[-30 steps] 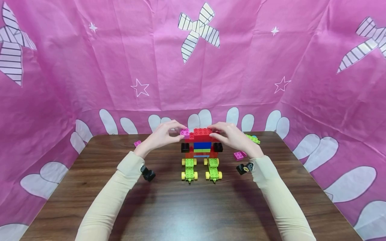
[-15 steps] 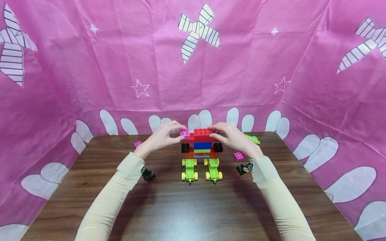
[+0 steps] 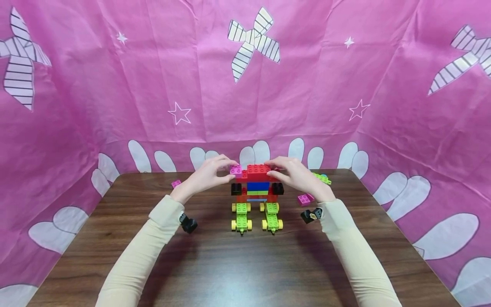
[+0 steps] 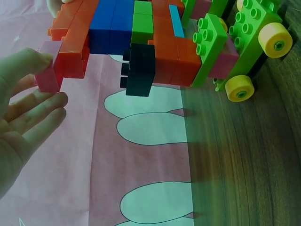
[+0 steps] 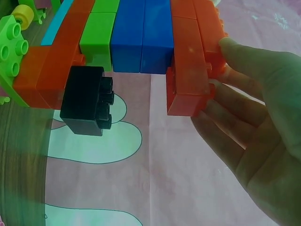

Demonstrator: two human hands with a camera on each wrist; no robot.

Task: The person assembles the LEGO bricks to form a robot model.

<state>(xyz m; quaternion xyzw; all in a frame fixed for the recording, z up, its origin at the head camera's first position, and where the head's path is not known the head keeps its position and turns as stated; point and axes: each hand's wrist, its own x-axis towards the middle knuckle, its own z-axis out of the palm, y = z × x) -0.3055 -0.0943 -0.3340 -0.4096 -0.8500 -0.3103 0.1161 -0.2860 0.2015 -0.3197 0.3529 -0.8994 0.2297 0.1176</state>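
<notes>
A figure built of toy bricks stands upright on two lime-green wheeled bases (image 3: 241, 218) with yellow wheels. Blue bricks (image 3: 258, 186) form its middle, with a black brick (image 3: 235, 189) jutting out on one side and another black brick (image 5: 83, 100) on the other. My left hand (image 3: 208, 174) pinches a pink brick (image 4: 49, 66) at the top left, fitted on the end of a red brick (image 4: 75, 52). At the top right, my right hand (image 3: 298, 175) grips the studded red brick (image 3: 258, 170) between thumb and fingers.
Loose pink bricks (image 3: 304, 199) lie right of the figure, and a lime-green piece (image 3: 323, 178) sits behind my right wrist. Another pink brick (image 3: 175, 183) is at the back left. A pink patterned cloth (image 3: 207, 85) hangs behind the wooden table (image 3: 238, 273).
</notes>
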